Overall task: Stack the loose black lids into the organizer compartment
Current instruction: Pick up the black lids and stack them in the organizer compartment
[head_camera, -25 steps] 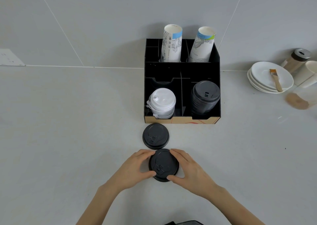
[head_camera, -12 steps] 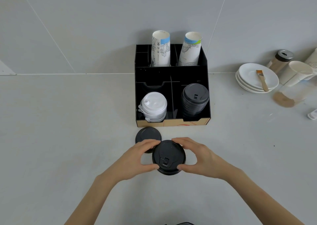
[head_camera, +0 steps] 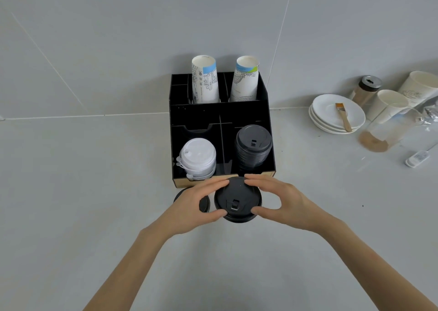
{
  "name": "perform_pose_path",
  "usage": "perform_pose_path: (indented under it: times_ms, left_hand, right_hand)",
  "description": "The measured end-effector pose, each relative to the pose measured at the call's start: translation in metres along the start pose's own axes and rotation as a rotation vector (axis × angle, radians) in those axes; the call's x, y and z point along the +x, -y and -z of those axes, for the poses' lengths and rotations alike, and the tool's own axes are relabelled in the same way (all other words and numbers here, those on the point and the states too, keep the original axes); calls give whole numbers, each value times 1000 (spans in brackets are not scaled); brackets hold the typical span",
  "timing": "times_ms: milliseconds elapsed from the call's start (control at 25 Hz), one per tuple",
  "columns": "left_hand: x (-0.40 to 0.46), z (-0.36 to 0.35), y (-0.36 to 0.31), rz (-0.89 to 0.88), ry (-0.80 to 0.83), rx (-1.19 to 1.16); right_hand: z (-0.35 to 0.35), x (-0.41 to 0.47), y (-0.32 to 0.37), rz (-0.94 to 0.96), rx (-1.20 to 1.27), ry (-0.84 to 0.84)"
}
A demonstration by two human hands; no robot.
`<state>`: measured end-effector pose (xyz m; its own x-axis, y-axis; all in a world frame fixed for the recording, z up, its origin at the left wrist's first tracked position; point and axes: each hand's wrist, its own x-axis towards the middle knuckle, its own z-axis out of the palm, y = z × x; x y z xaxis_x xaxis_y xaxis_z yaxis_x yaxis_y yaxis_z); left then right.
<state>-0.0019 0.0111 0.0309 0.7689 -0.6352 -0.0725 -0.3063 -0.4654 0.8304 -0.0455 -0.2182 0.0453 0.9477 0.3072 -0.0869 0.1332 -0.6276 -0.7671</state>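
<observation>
I hold a short stack of black lids (head_camera: 237, 199) in the air just in front of the black organizer (head_camera: 196, 111). My left hand (head_camera: 192, 206) grips its left side and my right hand (head_camera: 282, 204) grips its right side. Another loose black lid (head_camera: 204, 203) lies on the counter beneath my left hand, mostly hidden. The organizer's front right compartment holds a tall stack of black lids (head_camera: 253, 144). Its front left compartment holds white lids (head_camera: 198, 157).
Two paper cup stacks (head_camera: 205, 83) stand in the organizer's back slots. To the right sit stacked white plates (head_camera: 331, 118) with a small brush, a brown shaker (head_camera: 366, 91), paper cups (head_camera: 388, 105), a clear cup lying on its side and a small white device (head_camera: 417, 157).
Both hands lifted the lid stack off the counter and carried it toward the organizer's front edge. The camera view shifted, bringing more items on the right into view.
</observation>
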Motion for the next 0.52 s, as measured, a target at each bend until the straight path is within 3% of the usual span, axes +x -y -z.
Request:
perform_pose_path:
  times_ms: [520]
  left_hand:
    - [93,16,-31,-99,-106,140]
  right_hand:
    - [60,33,-16,-38,29,-261]
